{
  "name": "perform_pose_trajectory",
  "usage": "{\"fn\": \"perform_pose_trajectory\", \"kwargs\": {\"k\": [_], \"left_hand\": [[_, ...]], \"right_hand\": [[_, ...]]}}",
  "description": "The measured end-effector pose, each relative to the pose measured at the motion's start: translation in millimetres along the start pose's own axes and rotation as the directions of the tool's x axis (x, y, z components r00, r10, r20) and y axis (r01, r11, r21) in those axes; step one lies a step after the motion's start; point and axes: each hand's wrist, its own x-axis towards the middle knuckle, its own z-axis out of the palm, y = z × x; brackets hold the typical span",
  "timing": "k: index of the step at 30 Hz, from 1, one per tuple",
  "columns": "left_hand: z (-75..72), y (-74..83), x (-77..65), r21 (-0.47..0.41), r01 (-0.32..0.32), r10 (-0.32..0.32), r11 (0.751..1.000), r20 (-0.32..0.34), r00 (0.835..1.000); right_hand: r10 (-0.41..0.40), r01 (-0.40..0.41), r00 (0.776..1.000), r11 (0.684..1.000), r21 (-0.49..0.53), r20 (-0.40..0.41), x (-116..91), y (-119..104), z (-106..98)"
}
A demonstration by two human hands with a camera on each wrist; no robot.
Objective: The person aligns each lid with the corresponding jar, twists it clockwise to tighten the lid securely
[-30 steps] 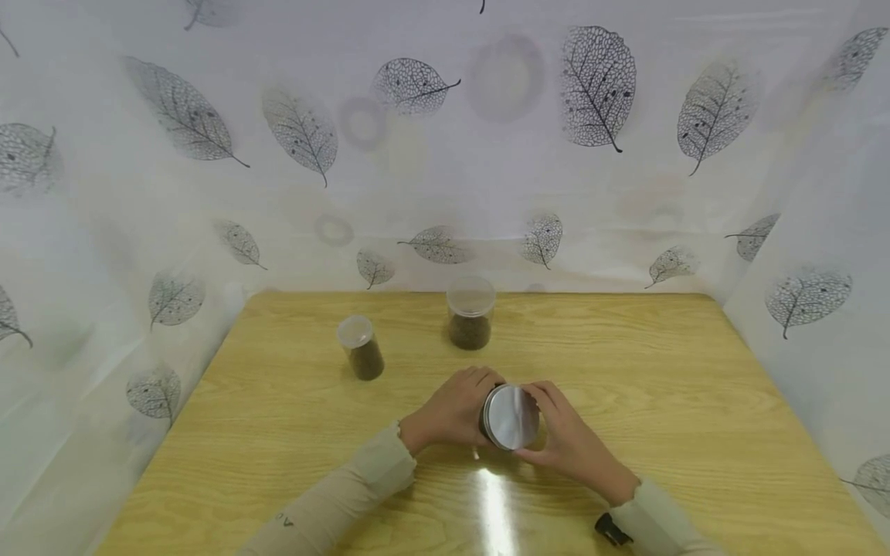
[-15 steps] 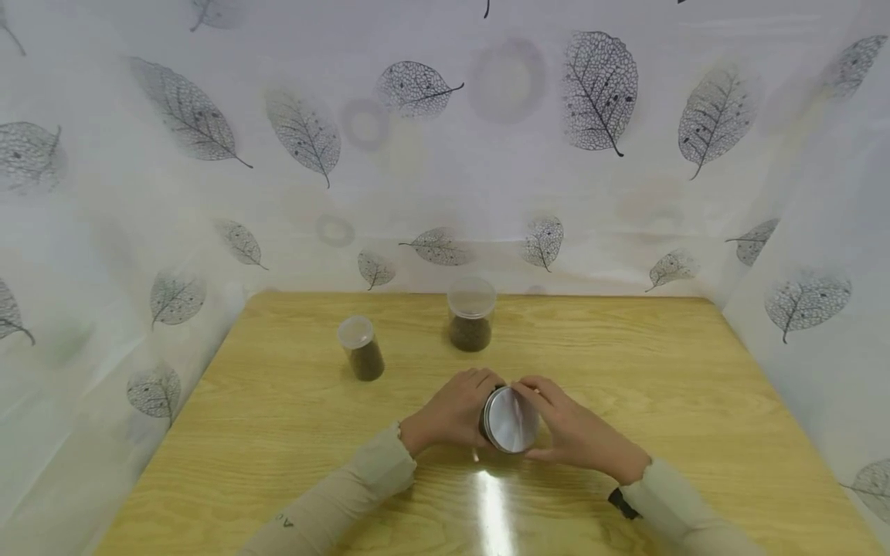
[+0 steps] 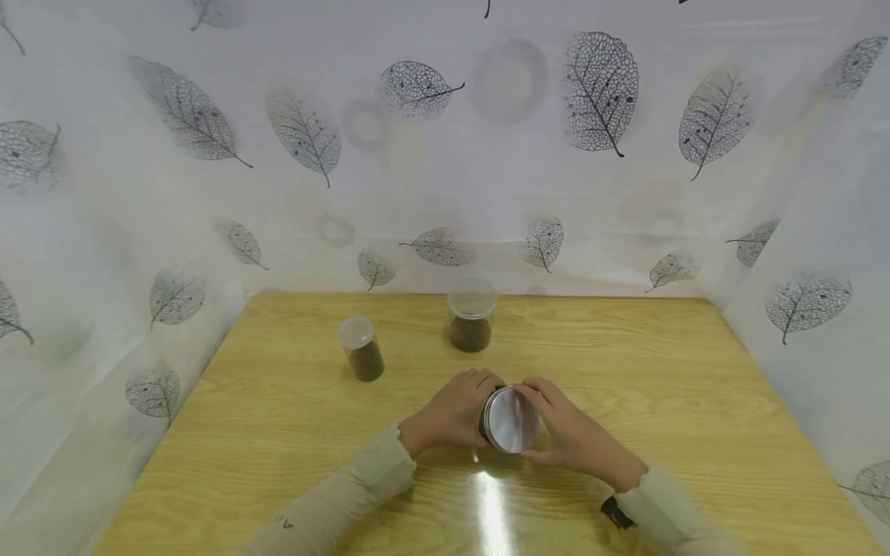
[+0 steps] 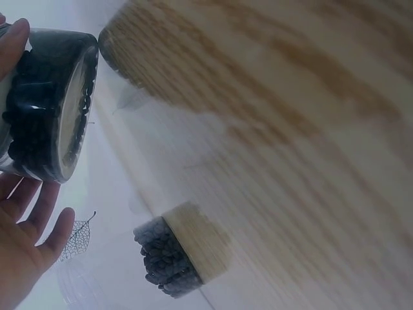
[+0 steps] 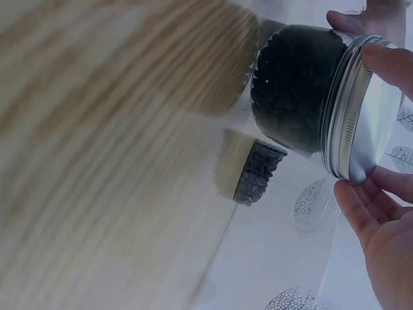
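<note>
Between the two hands is a clear jar [image 5: 297, 87] filled with dark beans or seeds, topped by a silver metal lid [image 3: 513, 423]. It leans, with its underside partly showing in the left wrist view and one edge of its base at the tabletop. My left hand [image 3: 455, 411] grips the jar's body from the left, fingers round the far side. On the lid's rim, the thumb and fingers of my right hand [image 3: 573, 436] pinch from opposite sides. The lid sits on the jar.
Farther back on the wooden table [image 3: 626, 363] stand a wider clear jar [image 3: 470, 330] and a slimmer one [image 3: 365, 361] to its left, both partly filled with dark contents. A leaf-patterned white sheet [image 3: 445, 177] hangs behind and at both sides.
My right hand has shifted its fingers along the lid's rim, its wrist swinging right and then slightly back. The left hand and jar stay nearly in place.
</note>
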Motion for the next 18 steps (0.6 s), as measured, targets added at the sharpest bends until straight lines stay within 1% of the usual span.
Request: {"fn": "perform_pose_trajectory", "kwargs": {"k": [6, 9, 14, 18], "left_hand": [[0.2, -0.3, -0.4, 0.0, -0.006, 0.006, 1.0, -0.008, 1.0], [0.0, -0.2, -0.2, -0.002, -0.004, 0.004, 1.0, -0.006, 1.0], [-1.1, 0.7, -0.2, 0.007, -0.003, 0.003, 1.0, -0.002, 1.0], [-1.3, 0.8, 0.0, 0.009, -0.002, 0.002, 1.0, 0.001, 1.0]], "right_hand": [[0.119, -0.119, 0.993, 0.992, 0.04, -0.011, -3.2, -6.7, 3.9], [0.159, -0.158, 0.987, 0.986, 0.058, -0.029, -4.2, -10.1, 6.0], [0.202, -0.199, 0.978, 0.977, 0.076, -0.047, -6.1, -14.6, 8.1], [0.221, -0.217, 0.974, 0.972, 0.088, -0.037, -6.5, -15.7, 7.8]]}}
